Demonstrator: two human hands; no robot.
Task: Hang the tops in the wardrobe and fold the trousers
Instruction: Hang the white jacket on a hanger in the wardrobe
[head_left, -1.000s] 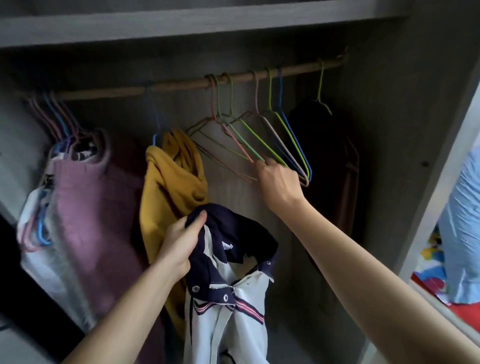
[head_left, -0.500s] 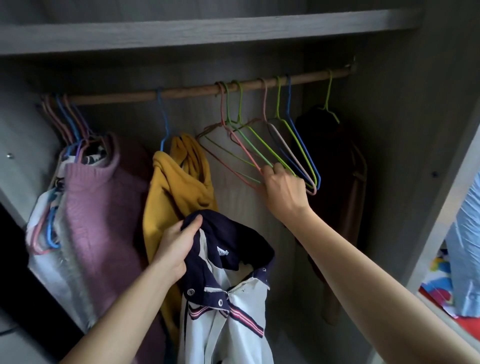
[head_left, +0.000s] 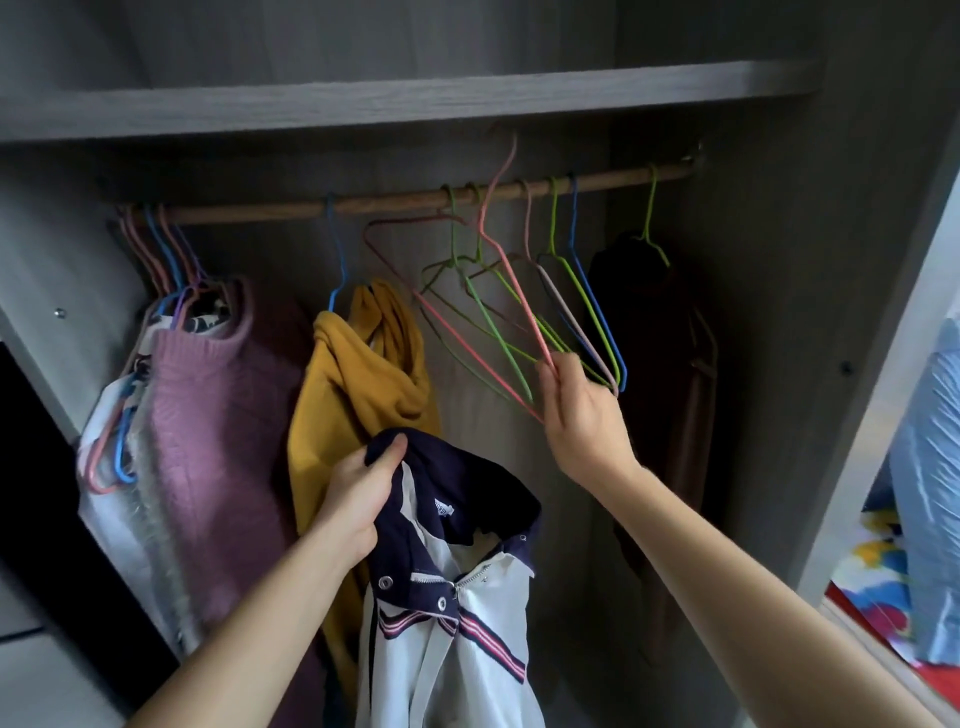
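My left hand (head_left: 356, 496) grips the navy collar of a white and navy top (head_left: 457, 597), which hangs down in front of the wardrobe. My right hand (head_left: 579, 415) pinches the lower corner of a pink wire hanger (head_left: 498, 249). That hanger is lifted, and its hook stands above the wooden rail (head_left: 395, 200), off it. Several empty green, blue and beige hangers (head_left: 576, 312) still hang on the rail beside it.
On the rail hang a mauve knit top (head_left: 208, 415) at the left, a mustard top (head_left: 363, 374) in the middle and a dark garment (head_left: 660, 338) at the right. A shelf (head_left: 415, 101) runs just above the rail. The wardrobe's side panel (head_left: 852, 312) stands at the right.
My right hand has raised the pink hanger, so its hook has come up off the rail. My left hand still holds the top at about the same height.
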